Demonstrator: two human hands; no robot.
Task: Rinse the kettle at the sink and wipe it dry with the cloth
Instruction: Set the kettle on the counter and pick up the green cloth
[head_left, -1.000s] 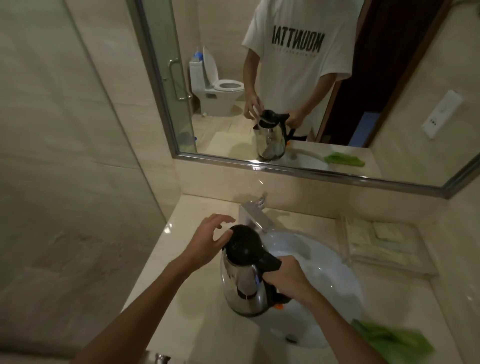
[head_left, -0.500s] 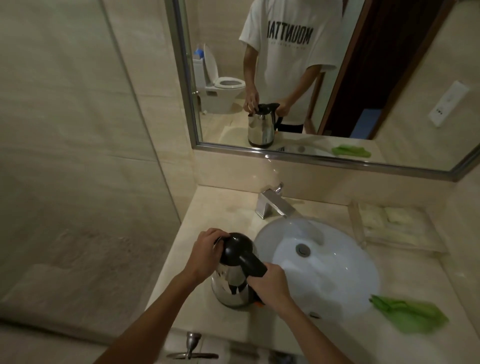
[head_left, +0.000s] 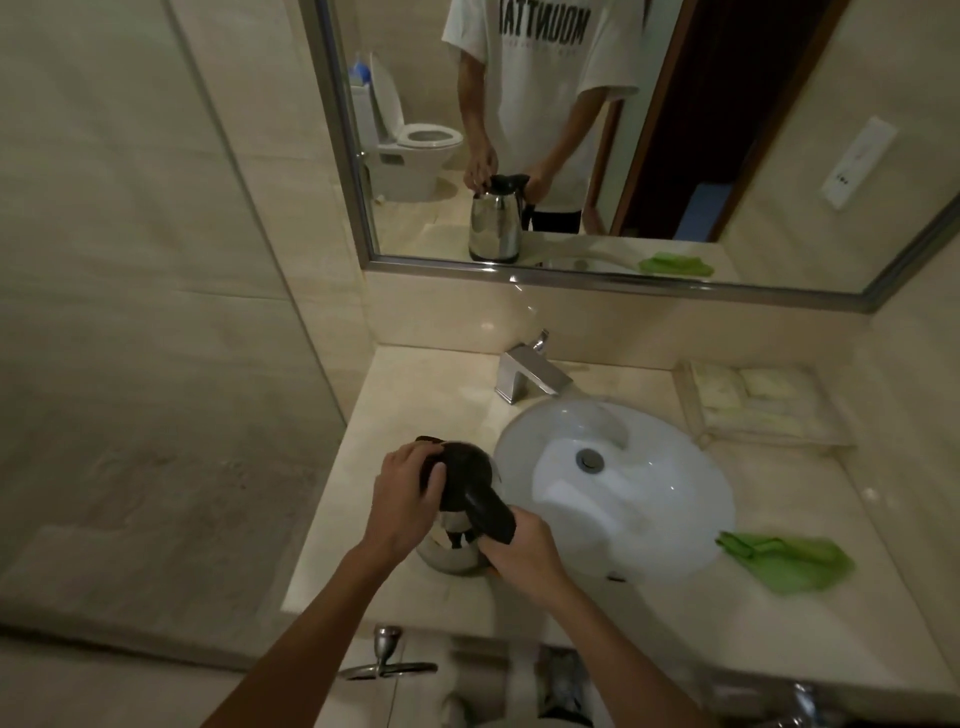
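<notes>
Kettle (head_left: 451, 545), stainless steel with a black lid and black handle, stands upright on the beige stone counter (head_left: 395, 395), just left of the sink's rim. Nearest the camera, two bare forearms reach in from the bottom edge. The right hand (head_left: 522, 551) is wrapped around the lower end of the kettle's black handle, fingers closed on it. The left hand (head_left: 402, 499) lies over the left side of the black lid (head_left: 465, 478), fingers curled on the lid with the thumb on top near its edge. Below the counter's front edge, a chrome lever handle (head_left: 387, 657) sticks out.

To the right of the kettle lies the white oval sink (head_left: 696, 499), its metal drain (head_left: 589, 460) in the middle. A crumpled green cloth (head_left: 784, 561) rests on the counter just off the basin's right rim, well apart from both hands. Behind the basin stands an angular chrome faucet (head_left: 530, 371), and at the back right a clear tray (head_left: 763, 405) holds pale packets. Farther back, the wall mirror (head_left: 779, 156) reflects a person in a white printed T-shirt, the kettle, the green cloth and a white toilet with its seat lid raised.
</notes>
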